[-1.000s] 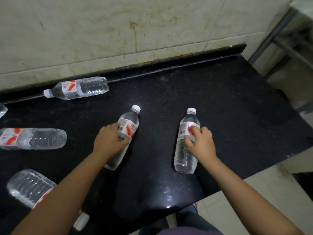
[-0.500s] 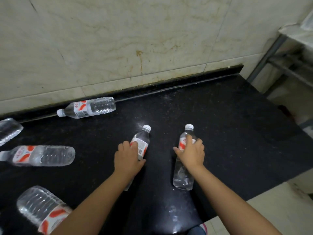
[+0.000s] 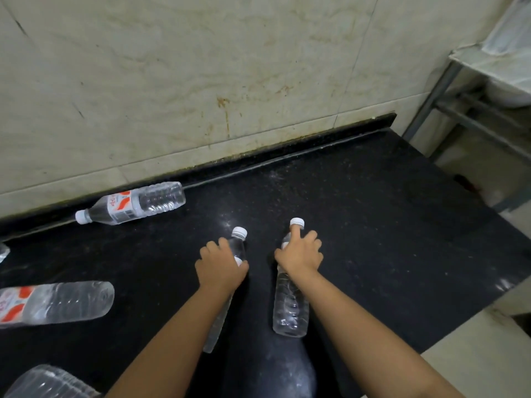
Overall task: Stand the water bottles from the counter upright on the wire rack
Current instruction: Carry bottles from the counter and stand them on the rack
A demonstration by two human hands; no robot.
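The left hand (image 3: 220, 268) is wrapping its grip around the label part of one water bottle (image 3: 238, 245), and the right hand (image 3: 300, 255) is curling around the upper part of a second bottle (image 3: 290, 308), both with white caps pointing toward the wall. Three more bottles are lying on the black desk (image 3: 373, 225): one by the wall (image 3: 135, 203), one at the left edge (image 3: 57, 303), one at the bottom left corner (image 3: 48, 383).

Both hands have slid up toward the caps at 12 o'clock. The left hand (image 3: 220, 270) now grips its bottle (image 3: 227, 285) near the neck, hiding the label. The right hand (image 3: 298, 255) has climbed its bottle (image 3: 290, 305) too, one finger reaching the cap. Both bottles now point straighter away, tops lifted.
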